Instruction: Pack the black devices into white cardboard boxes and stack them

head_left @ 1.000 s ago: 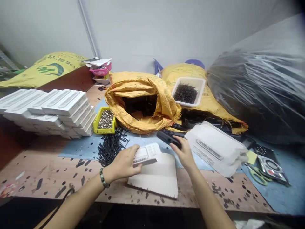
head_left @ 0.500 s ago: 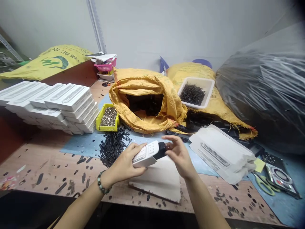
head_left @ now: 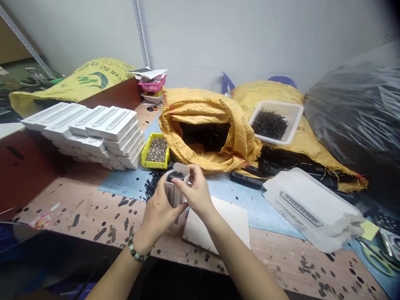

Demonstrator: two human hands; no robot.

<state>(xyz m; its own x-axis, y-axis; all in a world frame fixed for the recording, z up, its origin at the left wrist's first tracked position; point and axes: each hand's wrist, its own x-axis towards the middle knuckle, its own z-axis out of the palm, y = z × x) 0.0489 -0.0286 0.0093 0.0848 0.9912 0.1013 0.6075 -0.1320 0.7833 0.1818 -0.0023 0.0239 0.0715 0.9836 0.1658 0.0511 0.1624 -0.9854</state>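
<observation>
My left hand wraps around a small white cardboard box, held upright with its end open toward me. Inside the opening sits a black object; most of it is hidden by the box walls. At the box's top end, my right hand grips the rim, thumb over the opening and fingers behind the raised flap. Below the hands lies a blank white board. Black thin rods are piled just behind my left hand, partly covered by it.
Stacked printed white boxes stand at left. A yellow bin holds small metal parts. Behind are an open yellow sack and a white tub of black rods. Flat unfolded cartons and green-handled scissors lie at right.
The box has turned from lying tilted to upright and shifted left. The black object is now inside its opening. My right hand has closed in on the box end. The view has swung left.
</observation>
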